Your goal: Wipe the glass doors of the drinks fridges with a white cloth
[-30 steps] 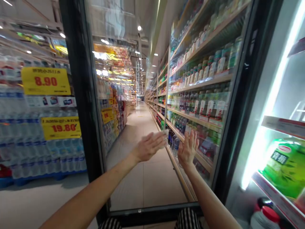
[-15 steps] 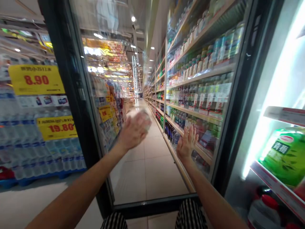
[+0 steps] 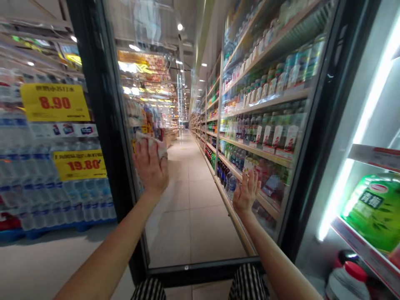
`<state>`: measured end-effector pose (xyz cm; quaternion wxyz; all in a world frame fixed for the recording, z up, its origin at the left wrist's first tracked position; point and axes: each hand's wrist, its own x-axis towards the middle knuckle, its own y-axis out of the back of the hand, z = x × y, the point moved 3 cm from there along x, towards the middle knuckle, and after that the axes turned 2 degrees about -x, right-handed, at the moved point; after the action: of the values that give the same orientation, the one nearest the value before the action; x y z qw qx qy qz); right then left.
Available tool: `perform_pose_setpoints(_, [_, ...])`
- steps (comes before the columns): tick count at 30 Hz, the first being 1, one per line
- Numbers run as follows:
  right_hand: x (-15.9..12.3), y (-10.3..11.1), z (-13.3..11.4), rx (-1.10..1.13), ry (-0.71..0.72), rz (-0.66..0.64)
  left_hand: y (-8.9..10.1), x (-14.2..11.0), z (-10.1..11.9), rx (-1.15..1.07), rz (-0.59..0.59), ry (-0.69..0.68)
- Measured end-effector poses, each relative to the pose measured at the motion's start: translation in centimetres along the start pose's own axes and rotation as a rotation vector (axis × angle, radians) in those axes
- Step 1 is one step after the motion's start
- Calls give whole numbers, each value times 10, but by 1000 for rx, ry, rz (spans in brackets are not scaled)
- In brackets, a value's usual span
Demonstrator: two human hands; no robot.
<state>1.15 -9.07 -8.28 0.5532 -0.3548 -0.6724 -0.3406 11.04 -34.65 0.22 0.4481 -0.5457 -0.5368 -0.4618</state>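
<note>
A glass door in a dark frame stands in front of me. Pressed under the fingers of my left hand is a crumpled white cloth, held against the pane near its left side; the palm hides much of it. Lower and to the right, my right hand lies flat on the same glass, fingers stretched upward, holding nothing.
Stacked water bottles with yellow price signs stand on the left. At my right is a lit cooler shelf with a green bottle. Through the pane show a tiled aisle and drink shelves.
My left hand has swept left across the glass with the cloth, from near the middle to the left side. My right hand stays in about the same place.
</note>
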Motion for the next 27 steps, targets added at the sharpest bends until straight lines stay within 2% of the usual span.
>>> perform_pose_setpoints(1, [0, 1, -1, 0, -3, 3, -1, 0, 6, -10, -5, -29])
perform_pose_setpoints(2, [1, 1, -2, 0, -7, 3, -2, -5, 18, -45, -53, -159])
perform_pose_setpoints(4, [1, 2, -2, -4, -8, 0, -4, -23, 43, -141, -192, -549])
perform_pose_setpoints(5, [0, 1, -1, -6, -1, -2, -5, -32, 50, -172, -245, -690])
perform_pose_setpoints(6, [0, 1, 0, -5, 10, -1, -5, -36, 51, -188, -283, -767])
perform_pose_setpoints(7, [-1, 0, 1, -2, 21, 1, -5, -33, 47, -177, -298, -753])
perform_pose_setpoints(8, [-2, 0, 2, 2, 28, 4, -5, -24, 39, -136, -275, -633])
perform_pose_setpoints(11, [-2, 3, -1, 24, 0, 12, -5, 9, 15, -12, -91, -160])
perform_pose_setpoints(12, [-1, 6, -6, 43, -15, 15, -7, 15, 18, -19, -66, -143])
perform_pose_setpoints(13, [1, 10, -13, 76, -18, 16, -11, 16, 27, -50, -81, -212])
perform_pose_setpoints(15, [7, 19, -37, 199, 54, -20, -20, 8, 55, -131, -183, -402])
perform_pose_setpoints(16, [9, 23, -52, 282, 124, -53, -25, 1, 68, -159, -236, -434])
perform_pose_setpoints(19, [15, 25, -96, 461, 276, -117, -30, -13, 82, -232, -300, -315])
perform_pose_setpoints(22, [16, 7, -123, 378, 267, -149, -23, -26, 68, -283, -295, -254])
perform_pose_setpoints(25, [16, -13, -121, 209, 322, -227, -8, -48, 48, -217, -229, -59])
perform_pose_setpoints(27, [20, -13, -92, 126, 354, -210, 0, -69, 45, -170, -225, 43])
